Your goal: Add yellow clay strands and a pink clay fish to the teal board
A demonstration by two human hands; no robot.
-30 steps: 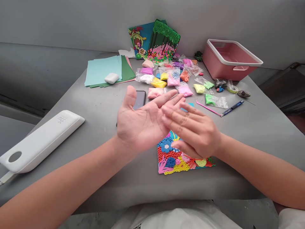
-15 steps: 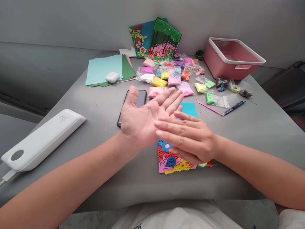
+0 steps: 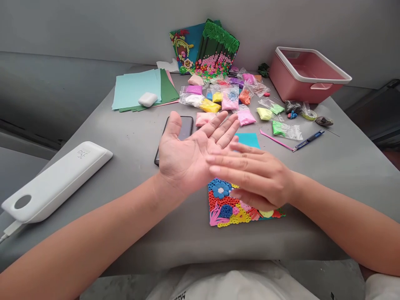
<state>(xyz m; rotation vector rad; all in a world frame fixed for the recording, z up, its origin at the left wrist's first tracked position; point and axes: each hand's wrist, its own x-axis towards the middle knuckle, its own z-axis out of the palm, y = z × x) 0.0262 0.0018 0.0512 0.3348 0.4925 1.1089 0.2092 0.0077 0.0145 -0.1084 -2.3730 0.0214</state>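
Head camera: left hand [image 3: 190, 156] wide open, palm up; right hand [image 3: 261, 177] flat across it, above the bumpy picture [image 3: 229, 210]; can't tell what's between.

The open left hand [image 3: 187, 160] is palm up above the grey worktop [image 3: 125, 150], and the right hand [image 3: 262, 179] lies across its palm, fingers extended; whether anything sits between them is hidden. Beneath the right hand is a teal board covered in colourful clay flowers and beads [image 3: 226, 211]. A black smartphone [image 3: 186, 125] lies partly behind the left hand. To the left are a long white plastic device with a digital display [image 3: 62, 179] and light blue paper sheets [image 3: 134, 85] bearing a small white rounded case [image 3: 148, 99]. Clear bags of coloured clay [image 3: 229, 98] spread farther back, near a pink plastic bin with a white rim [image 3: 304, 85].
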